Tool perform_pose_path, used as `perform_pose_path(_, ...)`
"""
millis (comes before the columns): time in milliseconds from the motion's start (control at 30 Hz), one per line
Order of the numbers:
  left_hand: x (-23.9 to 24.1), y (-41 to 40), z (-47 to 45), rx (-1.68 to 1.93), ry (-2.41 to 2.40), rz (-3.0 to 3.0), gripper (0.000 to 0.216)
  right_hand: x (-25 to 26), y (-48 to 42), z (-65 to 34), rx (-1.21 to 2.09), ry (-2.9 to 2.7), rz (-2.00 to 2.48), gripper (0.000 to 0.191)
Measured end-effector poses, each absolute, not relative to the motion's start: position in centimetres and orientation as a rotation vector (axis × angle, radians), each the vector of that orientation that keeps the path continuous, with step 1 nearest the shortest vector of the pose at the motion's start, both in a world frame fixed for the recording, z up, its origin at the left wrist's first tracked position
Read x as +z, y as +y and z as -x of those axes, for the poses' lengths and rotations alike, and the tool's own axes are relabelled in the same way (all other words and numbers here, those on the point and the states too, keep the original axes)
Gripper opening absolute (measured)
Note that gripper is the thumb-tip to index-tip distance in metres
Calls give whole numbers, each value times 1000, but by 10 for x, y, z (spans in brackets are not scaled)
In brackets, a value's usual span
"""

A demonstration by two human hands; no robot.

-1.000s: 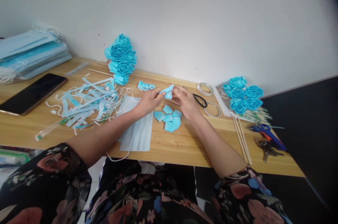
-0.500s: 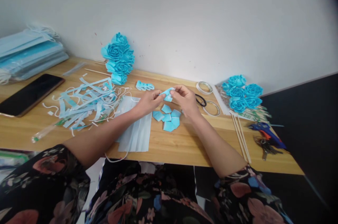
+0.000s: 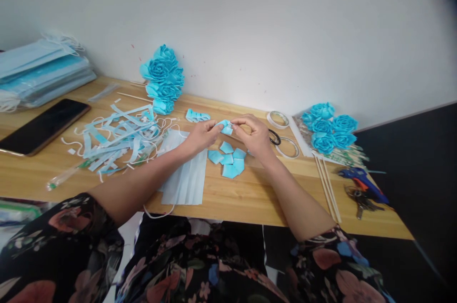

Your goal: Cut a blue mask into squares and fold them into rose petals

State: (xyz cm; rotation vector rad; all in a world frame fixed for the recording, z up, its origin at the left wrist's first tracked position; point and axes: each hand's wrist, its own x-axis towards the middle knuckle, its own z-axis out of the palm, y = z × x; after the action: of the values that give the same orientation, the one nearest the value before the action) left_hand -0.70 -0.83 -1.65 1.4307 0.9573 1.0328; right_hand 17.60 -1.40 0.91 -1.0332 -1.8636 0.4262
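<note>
My left hand and my right hand meet above the wooden table, both pinching one small folded blue piece. Just below it lies a cluster of several blue cut squares. A pale blue face mask lies flat under my left wrist. A short row of folded blue pieces sits behind my left hand.
Cut mask strips pile at left, beside a phone and stacked masks. Blue roses lean on the wall; more roses lie at right with tape rolls, wooden sticks, a blue glue gun and keys.
My fingers have closed in on the blue piece, folding it smaller. My right hand has curled over it. The view shifted slightly.
</note>
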Motion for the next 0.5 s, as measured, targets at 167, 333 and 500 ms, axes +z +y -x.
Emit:
perform_pose_path(167, -15, -9, 7, 1045, 917, -1326, 39, 11, -15, -177, 394, -1934, 968, 15)
perform_pose_path(333, -16, -9, 7, 1051, 920, -1341, 39, 12, -19, -176, 581, -1900, 950, 18)
perform_pose_path(500, -17, -9, 8, 1047, 937, -1390, 38, 9, -19, -171, 753, -1780, 984, 16)
